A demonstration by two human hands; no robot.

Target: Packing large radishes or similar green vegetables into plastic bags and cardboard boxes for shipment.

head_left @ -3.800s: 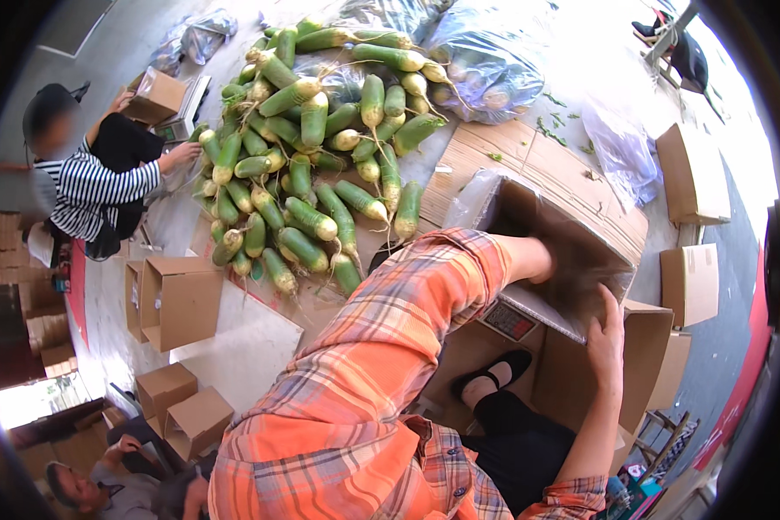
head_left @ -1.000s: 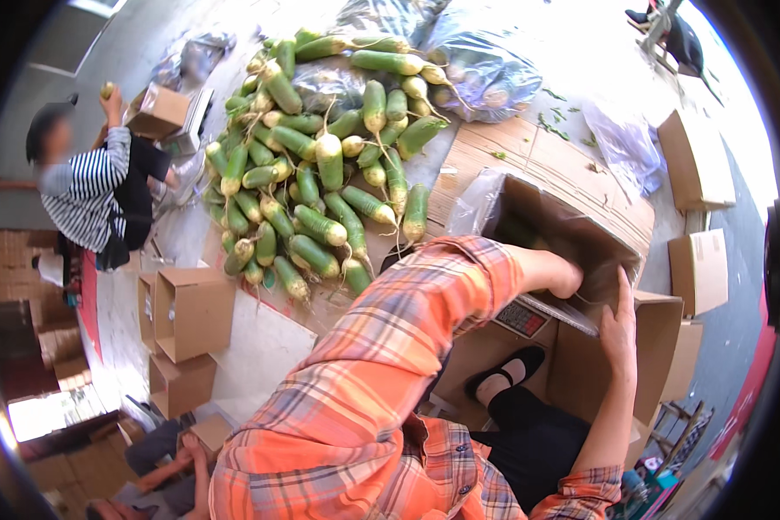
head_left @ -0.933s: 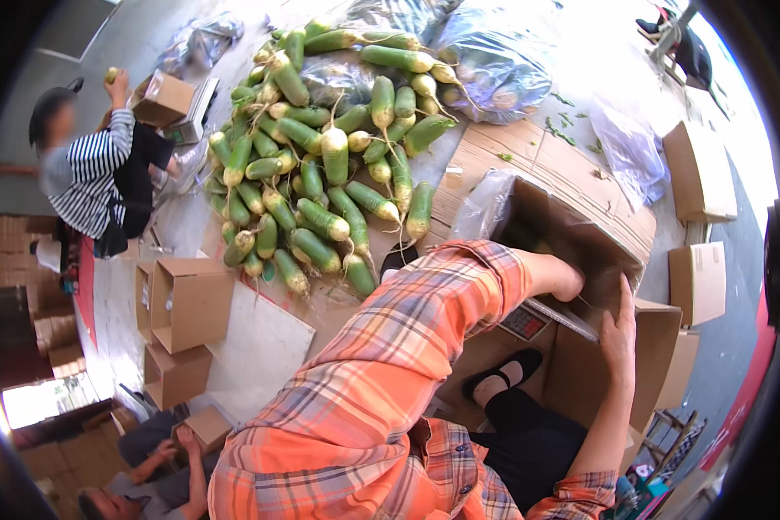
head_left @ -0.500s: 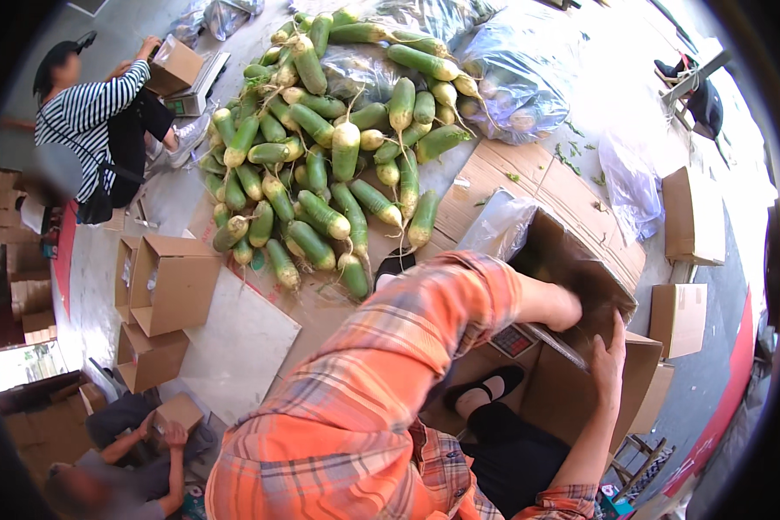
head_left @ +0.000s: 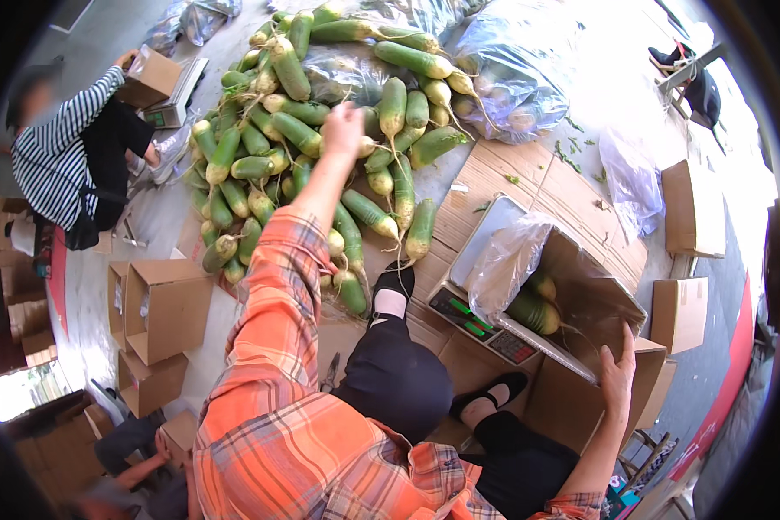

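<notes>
A large pile of green radishes (head_left: 299,134) with pale tips and thin roots lies on the floor ahead of me. My left hand (head_left: 344,132) reaches into the middle of it, fingers curled round a radish that hand and forearm mostly cover. To the right, an open cardboard box (head_left: 585,264) tilts on a digital scale (head_left: 477,316). A clear plastic liner (head_left: 507,269) hangs over its side, and a few radishes (head_left: 535,310) lie inside. My right hand (head_left: 617,373) grips the box's near right rim, thumb and fingers apart along the edge.
Flattened cardboard (head_left: 516,178) covers the floor beyond the scale. A bagged heap (head_left: 516,74) stands behind the pile. Empty boxes (head_left: 169,303) stack at left; more boxes (head_left: 678,314) stand at right. A person in a striped top (head_left: 56,173) and another person at lower left (head_left: 143,472) handle boxes.
My left hand has come out of the box and swung left to the radish pile. The scale and the radishes in the box now show. My right hand stays at the box rim.
</notes>
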